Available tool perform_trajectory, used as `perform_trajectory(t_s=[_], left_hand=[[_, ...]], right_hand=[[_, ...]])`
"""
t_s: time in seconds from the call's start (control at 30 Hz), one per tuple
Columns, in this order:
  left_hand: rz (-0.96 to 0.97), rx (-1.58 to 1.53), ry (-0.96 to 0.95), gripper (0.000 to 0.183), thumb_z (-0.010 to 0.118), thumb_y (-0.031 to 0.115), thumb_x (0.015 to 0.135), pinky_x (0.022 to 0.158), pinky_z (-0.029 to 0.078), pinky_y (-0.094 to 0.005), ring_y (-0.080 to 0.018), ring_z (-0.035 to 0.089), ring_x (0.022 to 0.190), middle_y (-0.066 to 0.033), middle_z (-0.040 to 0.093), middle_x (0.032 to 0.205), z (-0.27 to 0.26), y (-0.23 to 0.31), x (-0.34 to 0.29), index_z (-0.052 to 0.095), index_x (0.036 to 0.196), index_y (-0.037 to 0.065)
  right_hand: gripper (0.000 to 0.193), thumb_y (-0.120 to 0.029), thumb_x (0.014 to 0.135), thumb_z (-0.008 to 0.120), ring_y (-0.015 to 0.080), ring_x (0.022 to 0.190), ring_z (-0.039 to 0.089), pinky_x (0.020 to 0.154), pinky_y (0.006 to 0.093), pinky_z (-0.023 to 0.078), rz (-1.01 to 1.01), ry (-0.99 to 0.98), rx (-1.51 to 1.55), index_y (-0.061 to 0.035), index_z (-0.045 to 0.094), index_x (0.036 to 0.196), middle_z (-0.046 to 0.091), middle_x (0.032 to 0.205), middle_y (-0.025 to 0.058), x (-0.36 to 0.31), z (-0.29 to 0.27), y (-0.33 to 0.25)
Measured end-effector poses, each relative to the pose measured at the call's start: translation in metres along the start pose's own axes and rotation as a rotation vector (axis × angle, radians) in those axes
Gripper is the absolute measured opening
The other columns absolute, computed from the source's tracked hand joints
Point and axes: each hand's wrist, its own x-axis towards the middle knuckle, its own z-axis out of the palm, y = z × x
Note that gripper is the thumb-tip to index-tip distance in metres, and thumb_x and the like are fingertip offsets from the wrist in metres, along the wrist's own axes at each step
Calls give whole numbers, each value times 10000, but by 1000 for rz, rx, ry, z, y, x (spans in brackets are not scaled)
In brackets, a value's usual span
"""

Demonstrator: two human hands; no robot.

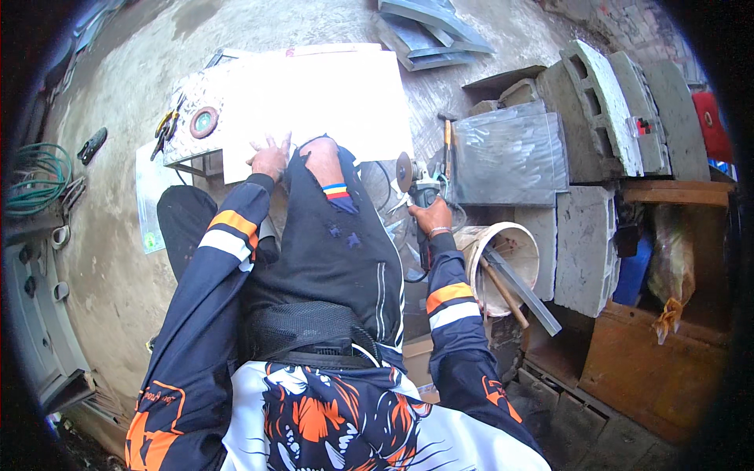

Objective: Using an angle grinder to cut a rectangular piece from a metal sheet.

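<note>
In my right hand is an angle grinder, held to the right of my knee with its thin brown disc tipped up on edge. A large white sheet lies flat on a low table in front of me. My left hand rests on the near edge of that sheet, fingers spread and holding nothing. To the sheet's left, a round reddish disc with a green centre sits on the speckled tabletop. Yellow-and-black pliers lie at that table's left end.
Right of the grinder stand a hammer, a grey metal sheet stack and concrete blocks. A tipped white bucket holds a wooden handle and a metal strip. Metal profiles lie beyond; a green hose is coiled left.
</note>
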Motion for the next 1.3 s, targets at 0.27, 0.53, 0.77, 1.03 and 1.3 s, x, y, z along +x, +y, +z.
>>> perform_trajectory(t_s=[0.27,0.53,0.77,1.03,1.3], left_hand=[[27,16,7,571,306,478,900,645,456,-665,-643,273,1123,-300,112,1408,-2,5,0,118,1409,299],[20,-3,31,596,306,519,890,664,445,-675,-641,266,1130,-306,114,1404,2,6,1,136,1409,281],[10,9,59,594,307,524,888,679,439,-678,-637,261,1138,-300,105,1409,2,5,1,147,1408,284],[-5,-80,-9,516,319,198,916,775,399,-685,-609,246,1179,-288,73,1427,-20,12,-11,177,1403,291],[-19,-82,-44,546,335,169,909,792,403,-668,-596,226,1200,-269,37,1439,-26,9,-15,154,1407,298]], right_hand=[[708,-414,545,719,382,930,590,822,391,465,-1,-9,-50,117,562,985,588,972,301,1,2,3],[659,-386,551,706,411,912,583,812,422,462,-9,-15,-43,115,556,953,585,951,311,2,2,2],[659,-376,548,706,412,916,582,814,421,462,-16,-2,-37,119,557,957,584,959,311,1,2,-1],[702,-418,568,720,389,924,591,813,406,468,12,-36,-107,110,550,998,589,974,296,0,0,-1],[691,-442,558,709,377,908,602,803,401,474,19,-49,-130,109,571,952,597,953,294,1,0,-9]])
